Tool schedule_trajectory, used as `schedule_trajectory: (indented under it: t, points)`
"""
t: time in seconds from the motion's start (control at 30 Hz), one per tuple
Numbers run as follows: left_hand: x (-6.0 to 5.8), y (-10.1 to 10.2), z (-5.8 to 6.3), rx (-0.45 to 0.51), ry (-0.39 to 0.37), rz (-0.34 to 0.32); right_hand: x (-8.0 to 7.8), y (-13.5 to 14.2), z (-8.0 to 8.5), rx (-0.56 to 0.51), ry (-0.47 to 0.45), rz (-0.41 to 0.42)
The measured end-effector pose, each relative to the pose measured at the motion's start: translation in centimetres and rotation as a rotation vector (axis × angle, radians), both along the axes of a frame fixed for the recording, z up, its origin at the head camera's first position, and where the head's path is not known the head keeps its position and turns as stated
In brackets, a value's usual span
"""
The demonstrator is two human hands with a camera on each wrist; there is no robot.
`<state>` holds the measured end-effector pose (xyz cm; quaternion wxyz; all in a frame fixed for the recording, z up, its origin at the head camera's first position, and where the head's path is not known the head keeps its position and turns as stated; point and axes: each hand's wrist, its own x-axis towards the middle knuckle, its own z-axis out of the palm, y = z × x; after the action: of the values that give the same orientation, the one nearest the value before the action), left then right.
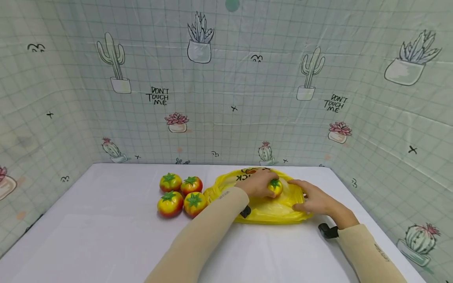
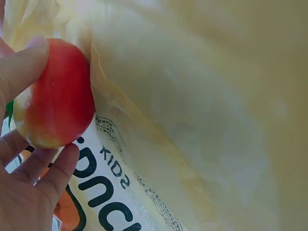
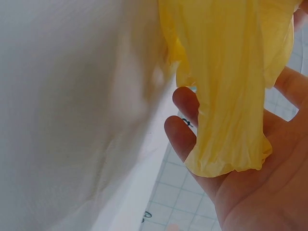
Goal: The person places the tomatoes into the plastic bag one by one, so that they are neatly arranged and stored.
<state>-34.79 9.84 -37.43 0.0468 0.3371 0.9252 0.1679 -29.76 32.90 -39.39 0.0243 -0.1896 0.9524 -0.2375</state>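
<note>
Near the right of the table lies a yellow plastic bag (image 1: 279, 212) with dark lettering, its mouth spread. My left hand (image 1: 257, 183) grips a red and yellow tomato (image 1: 275, 188) with a green leafy top, over the bag. In the left wrist view the thumb and fingers are curled round the tomato (image 2: 57, 96), close beside the printed plastic. At the bag's right edge, my right hand (image 1: 315, 199) holds the rim between spread fingers and thumb. A gathered bag strip (image 3: 231, 106) hangs across this palm in the right wrist view.
Several more tomatoes (image 1: 170, 203) stand grouped on the white table (image 1: 88, 239), left of the bag. Behind and at the sides rise walls covered with a cactus-printed sheet (image 1: 226, 78). A dark wrist camera (image 1: 328, 231) sits below the right wrist.
</note>
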Motion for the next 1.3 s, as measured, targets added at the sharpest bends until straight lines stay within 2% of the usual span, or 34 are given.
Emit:
schedule_trajectory:
  t: [0.53,0.87,1.07,1.3]
  points:
    - [0.43,0.09,-0.03,-0.003,0.044,0.033,-0.1,0.02,0.03,0.012,0.003,0.0]
    - [0.36,0.62,0.07,-0.035,0.071,0.03,-0.21,-0.04,-0.08,0.002,-0.002,-0.001]
    - [0.34,0.65,0.19,-0.037,0.073,0.042,-0.21,-0.07,-0.02,0.002,-0.003,-0.004]
    - [0.54,0.17,0.67,0.01,0.037,0.043,-0.12,0.03,0.13,0.001,0.003,-0.001]
